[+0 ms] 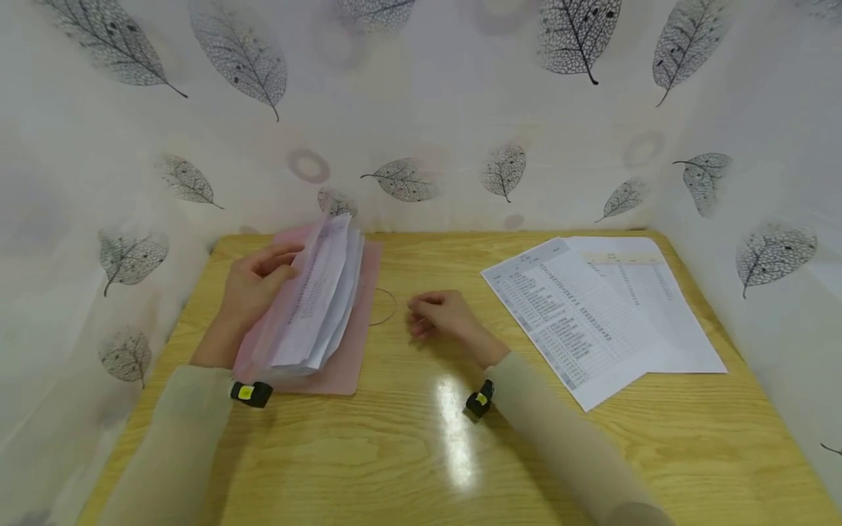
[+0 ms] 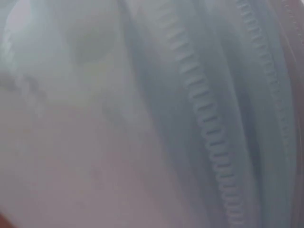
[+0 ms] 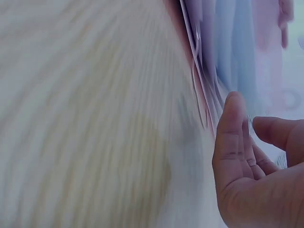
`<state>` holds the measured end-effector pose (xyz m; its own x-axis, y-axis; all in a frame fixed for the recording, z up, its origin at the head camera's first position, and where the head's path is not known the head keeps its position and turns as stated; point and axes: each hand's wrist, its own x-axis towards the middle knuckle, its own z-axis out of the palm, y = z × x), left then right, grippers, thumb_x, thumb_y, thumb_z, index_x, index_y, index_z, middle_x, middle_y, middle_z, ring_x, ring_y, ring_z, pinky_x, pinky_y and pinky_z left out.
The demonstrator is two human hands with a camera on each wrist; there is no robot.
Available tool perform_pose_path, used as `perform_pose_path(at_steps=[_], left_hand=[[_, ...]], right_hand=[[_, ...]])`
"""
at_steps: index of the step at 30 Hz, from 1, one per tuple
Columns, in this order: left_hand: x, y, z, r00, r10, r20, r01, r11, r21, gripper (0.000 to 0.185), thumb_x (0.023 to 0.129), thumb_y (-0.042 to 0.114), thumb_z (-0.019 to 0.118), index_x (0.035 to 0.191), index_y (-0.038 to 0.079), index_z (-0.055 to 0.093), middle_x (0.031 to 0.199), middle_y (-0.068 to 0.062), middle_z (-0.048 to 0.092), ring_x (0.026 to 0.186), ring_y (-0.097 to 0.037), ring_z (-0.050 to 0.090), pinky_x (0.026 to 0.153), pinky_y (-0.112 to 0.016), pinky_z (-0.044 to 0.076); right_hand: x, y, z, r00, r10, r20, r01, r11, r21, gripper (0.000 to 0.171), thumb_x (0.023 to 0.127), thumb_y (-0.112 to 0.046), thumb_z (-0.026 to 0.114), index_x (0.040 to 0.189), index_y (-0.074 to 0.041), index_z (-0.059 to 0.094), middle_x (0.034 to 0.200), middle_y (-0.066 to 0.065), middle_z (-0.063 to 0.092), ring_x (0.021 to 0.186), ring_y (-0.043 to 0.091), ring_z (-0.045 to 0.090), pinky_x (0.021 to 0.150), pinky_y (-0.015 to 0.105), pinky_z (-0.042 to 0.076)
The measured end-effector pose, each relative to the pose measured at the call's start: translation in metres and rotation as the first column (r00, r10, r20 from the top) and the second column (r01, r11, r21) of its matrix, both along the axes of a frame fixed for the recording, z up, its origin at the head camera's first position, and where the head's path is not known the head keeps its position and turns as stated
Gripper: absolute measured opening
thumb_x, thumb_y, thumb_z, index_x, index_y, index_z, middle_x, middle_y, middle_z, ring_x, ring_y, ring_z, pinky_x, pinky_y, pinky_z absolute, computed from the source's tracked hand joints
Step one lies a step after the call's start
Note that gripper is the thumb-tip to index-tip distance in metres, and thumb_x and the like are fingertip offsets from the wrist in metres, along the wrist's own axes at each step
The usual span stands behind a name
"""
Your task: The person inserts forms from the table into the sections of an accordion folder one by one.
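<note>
A pink folder [image 1: 362, 321] lies on the table at the left, its cover raised and several white sheets [image 1: 322, 299] and clear sleeves [image 2: 228, 118] standing up inside. My left hand [image 1: 253, 281] pinches the raised pink cover at its left edge between thumb and fingers. From the folder's right edge a thin elastic loop [image 1: 395, 307] curves onto the table. My right hand [image 1: 444, 314] hovers just right of that loop, fingers loosely bent and nothing between them. In the right wrist view its fingers [image 3: 230, 137] and thumb stand apart. Blurred plastic fills the left wrist view.
Two printed sheets [image 1: 572, 314] with tables overlap on the right side of the wooden table [image 1: 342, 453]. A pale cloth [image 1: 421, 95] with a leaf pattern hangs behind the table and along both sides. A black wrist strap [image 1: 252, 394] is on each arm.
</note>
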<state>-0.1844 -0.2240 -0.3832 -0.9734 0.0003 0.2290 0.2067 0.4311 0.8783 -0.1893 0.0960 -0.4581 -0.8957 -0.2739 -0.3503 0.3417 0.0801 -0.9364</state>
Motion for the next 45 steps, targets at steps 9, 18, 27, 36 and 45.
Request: perform_pose_path(at_steps=[9, 18, 27, 36, 45], left_hand=[[-0.001, -0.003, -0.004, 1.0, -0.003, -0.016, 0.003, 0.999, 0.033, 0.035, 0.096, 0.001, 0.064, 0.13, -0.003, 0.071, 0.113, -0.001, 0.078, 0.102, 0.012, 0.067, 0.083, -0.009, 0.052], [0.001, -0.005, -0.001, 1.0, 0.0, -0.017, 0.0, 1.0, 0.01, 0.036, 0.097, 0.002, 0.062, 0.131, -0.001, 0.071, 0.117, -0.013, 0.077, 0.1, 0.013, 0.067, 0.082, -0.009, 0.052], [0.001, -0.006, -0.002, 1.0, 0.003, -0.014, -0.003, 1.0, 0.007, 0.036, 0.096, 0.002, 0.063, 0.131, -0.001, 0.071, 0.115, -0.007, 0.078, 0.1, 0.013, 0.066, 0.083, -0.009, 0.051], [0.0, -0.003, -0.002, 1.0, -0.007, -0.013, 0.007, 1.0, 0.008, 0.036, 0.097, 0.001, 0.063, 0.131, -0.001, 0.071, 0.12, -0.019, 0.076, 0.101, 0.013, 0.067, 0.084, -0.009, 0.052], [0.002, -0.002, 0.0, 1.0, 0.013, -0.004, -0.013, 1.0, -0.01, 0.036, 0.097, 0.002, 0.063, 0.131, 0.0, 0.071, 0.123, -0.029, 0.072, 0.099, 0.013, 0.066, 0.082, -0.008, 0.051]], right_hand=[[-0.004, 0.073, 0.002, 0.999, -0.033, -0.007, 0.033, 0.998, 0.049, 0.046, 0.104, -0.016, 0.066, 0.139, 0.013, 0.059, 0.102, 0.015, 0.078, 0.073, 0.012, 0.075, 0.067, 0.028, 0.062], [-0.002, 0.155, 0.014, 0.998, -0.067, -0.018, 0.07, 0.979, 0.192, 0.058, 0.104, -0.03, 0.068, 0.147, 0.007, 0.054, 0.098, -0.002, 0.078, 0.081, 0.009, 0.077, 0.074, 0.028, 0.063], [-0.004, 0.223, 0.017, 0.992, -0.115, -0.05, 0.126, 0.909, 0.399, 0.058, 0.105, -0.031, 0.065, 0.148, 0.006, 0.053, 0.097, -0.006, 0.075, 0.083, 0.008, 0.076, 0.077, 0.029, 0.063], [0.002, 0.284, 0.014, 0.978, -0.197, -0.063, 0.203, 0.863, 0.462, 0.061, 0.105, -0.033, 0.064, 0.148, 0.008, 0.05, 0.084, -0.019, 0.071, 0.079, 0.003, 0.074, 0.074, 0.026, 0.062], [0.01, 0.333, 0.01, 0.967, -0.255, -0.025, 0.238, 0.858, 0.455, 0.057, 0.106, -0.034, 0.062, 0.144, 0.006, 0.049, 0.081, -0.021, 0.071, 0.078, 0.002, 0.074, 0.074, 0.025, 0.062]])
